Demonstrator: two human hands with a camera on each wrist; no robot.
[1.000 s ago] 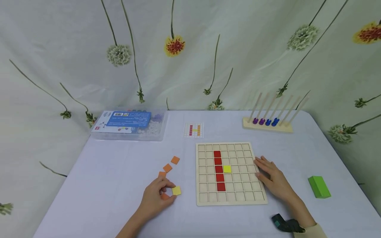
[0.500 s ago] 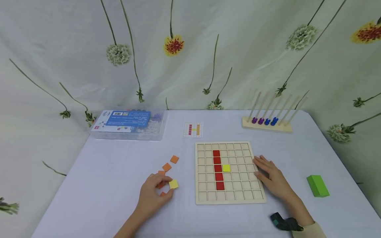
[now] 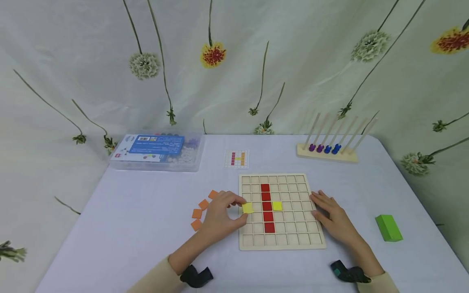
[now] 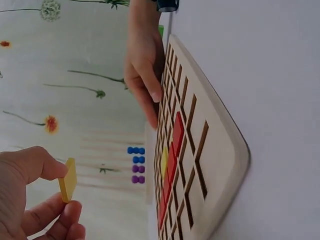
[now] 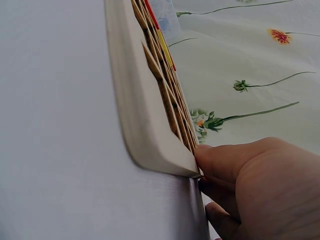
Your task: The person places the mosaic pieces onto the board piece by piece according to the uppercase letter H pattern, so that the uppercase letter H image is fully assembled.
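My left hand [image 3: 222,217] pinches a yellow square tile [image 3: 247,208] between thumb and fingertips, above the left edge of the wooden grid board [image 3: 289,247]. The left wrist view shows this tile [image 4: 70,180] raised and tilted, apart from the board. Red tiles [image 3: 267,206] form a column in the board, and a second yellow tile sits just right of the middle red one. My right hand [image 3: 335,217] rests along the board's right edge, fingers extended. In the right wrist view, the right thumb [image 5: 220,159] lies against the board's rim; its other fingers are partly hidden.
Several orange tiles [image 3: 196,213] lie left of the board, partly behind my left hand. A small pattern card [image 3: 236,159] lies beyond it. A clear plastic box [image 3: 157,152] stands back left, a peg rack with beads [image 3: 327,154] back right, and a green block [image 3: 389,228] at right.
My left hand has carried the yellow tile rightward and up from beside the orange tiles to over the board's left edge. The right hand has stayed at the board's right edge.
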